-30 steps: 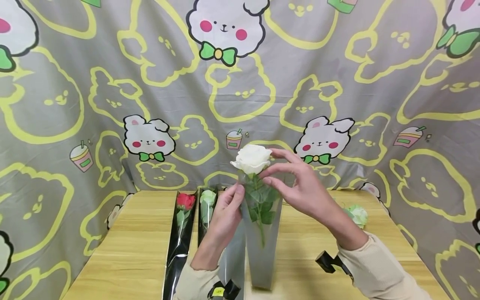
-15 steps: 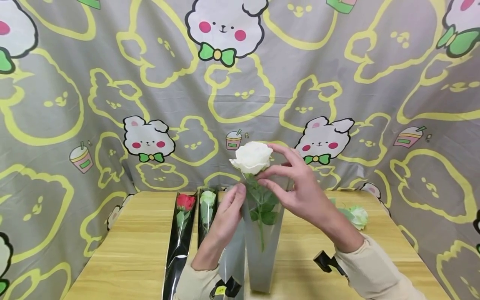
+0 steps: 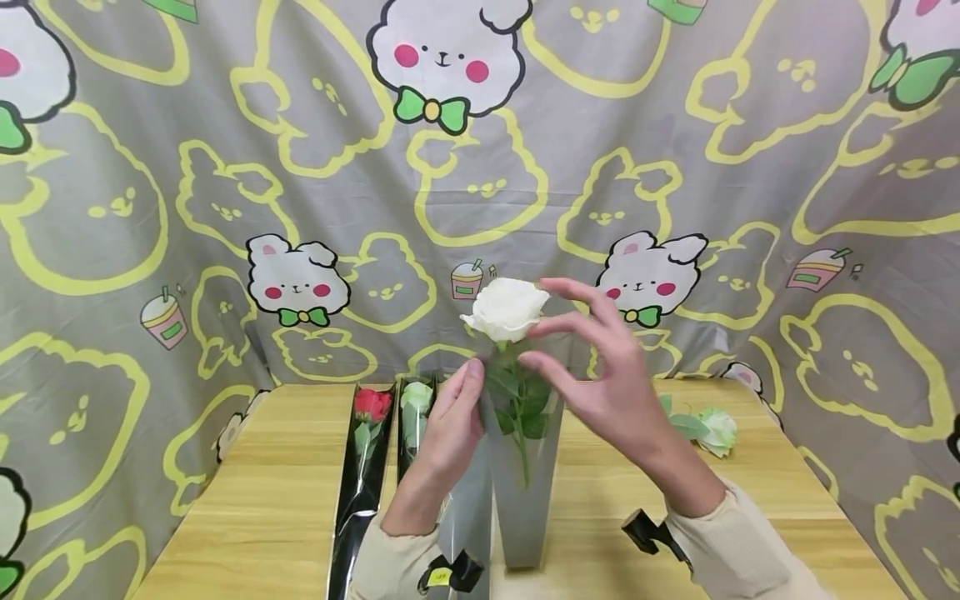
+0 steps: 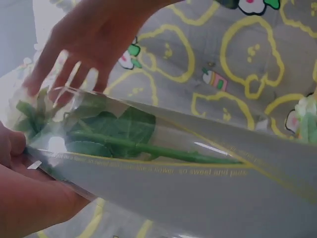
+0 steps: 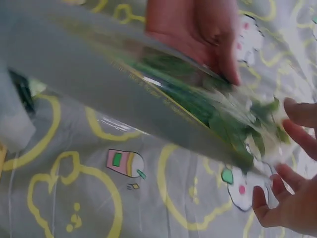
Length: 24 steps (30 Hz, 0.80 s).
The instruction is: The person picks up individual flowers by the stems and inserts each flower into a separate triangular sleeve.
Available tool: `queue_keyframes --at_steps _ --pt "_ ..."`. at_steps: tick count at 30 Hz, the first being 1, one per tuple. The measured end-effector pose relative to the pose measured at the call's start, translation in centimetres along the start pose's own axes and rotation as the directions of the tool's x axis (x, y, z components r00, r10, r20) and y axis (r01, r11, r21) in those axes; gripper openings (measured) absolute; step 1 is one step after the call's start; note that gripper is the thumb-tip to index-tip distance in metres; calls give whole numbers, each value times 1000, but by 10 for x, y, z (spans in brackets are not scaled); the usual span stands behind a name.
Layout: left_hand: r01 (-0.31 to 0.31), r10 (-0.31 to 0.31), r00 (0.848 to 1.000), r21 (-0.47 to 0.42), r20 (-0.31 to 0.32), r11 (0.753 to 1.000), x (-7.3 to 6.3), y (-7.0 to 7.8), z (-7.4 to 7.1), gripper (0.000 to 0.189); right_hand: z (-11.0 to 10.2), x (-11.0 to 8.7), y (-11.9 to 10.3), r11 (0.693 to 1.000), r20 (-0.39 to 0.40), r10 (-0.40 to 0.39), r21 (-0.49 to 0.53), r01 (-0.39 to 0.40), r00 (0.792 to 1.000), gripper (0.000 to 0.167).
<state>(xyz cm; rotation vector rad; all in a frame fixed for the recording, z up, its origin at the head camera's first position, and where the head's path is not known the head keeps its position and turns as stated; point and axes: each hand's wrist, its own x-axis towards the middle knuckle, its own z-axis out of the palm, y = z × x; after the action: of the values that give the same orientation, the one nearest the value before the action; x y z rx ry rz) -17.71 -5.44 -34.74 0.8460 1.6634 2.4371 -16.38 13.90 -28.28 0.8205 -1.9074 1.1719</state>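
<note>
A white rose (image 3: pixel 507 308) with green leaves stands in a tapered sleeve (image 3: pixel 522 525), clear at the front and grey elsewhere. Its bloom rises above the sleeve's top. My left hand (image 3: pixel 452 417) grips the sleeve's upper left edge, thumb in front, while the other fingers are hidden behind in the head view. Around the bloom's right side my right hand (image 3: pixel 611 383) spreads its fingers, slightly bent; whether the fingertips touch the petals I cannot tell. Through the clear film in the left wrist view, the stem (image 4: pixel 183 154) runs down inside the sleeve.
On the wooden table (image 3: pixel 240 508), a red rose (image 3: pixel 372 404) and a pale green rose (image 3: pixel 416 396) lie in black sleeves at left. A grey sleeve (image 3: pixel 468 521) lies beside them, partly behind my left arm. A loose pale green rose (image 3: pixel 717 432) lies at right.
The white rose and its sleeve have risen slightly. My right hand's fingers have spread wider and drawn a little rightward from the bloom. My left hand keeps its hold on the sleeve.
</note>
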Motion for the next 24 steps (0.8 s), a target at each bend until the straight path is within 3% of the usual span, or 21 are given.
queue_keyframes --at_steps 3,8,10,12,15,17,20,24 --pt "-26 26 1000 -43 -10 999 1 3 -1 42 -12 -6 4 989 -57 126 85 -121 990 22" --pt "-38 39 999 -42 0 998 4 8 -4 49 -20 -16 16 916 57 362 165 -367 930 13" --pt "-39 39 999 -16 16 999 5 11 -4 52 -19 -17 19 898 81 396 172 -404 915 11" --pt "-43 43 999 82 -4 996 7 16 -4 50 -19 -14 19 895 65 405 176 -410 912 9" --pt "-49 67 993 181 -93 982 13 27 -1 40 -21 -4 17 897 7 393 219 -385 920 9" --pt "-58 102 977 226 -185 972 20 34 2 31 -24 5 14 900 -40 377 250 -356 925 11" --pt "-128 182 940 195 -288 972 31 41 5 17 -27 14 12 909 -93 357 265 -323 929 14" --pt "-221 260 896 147 -360 964 37 43 5 8 -26 19 8 919 -101 361 208 -335 927 14"
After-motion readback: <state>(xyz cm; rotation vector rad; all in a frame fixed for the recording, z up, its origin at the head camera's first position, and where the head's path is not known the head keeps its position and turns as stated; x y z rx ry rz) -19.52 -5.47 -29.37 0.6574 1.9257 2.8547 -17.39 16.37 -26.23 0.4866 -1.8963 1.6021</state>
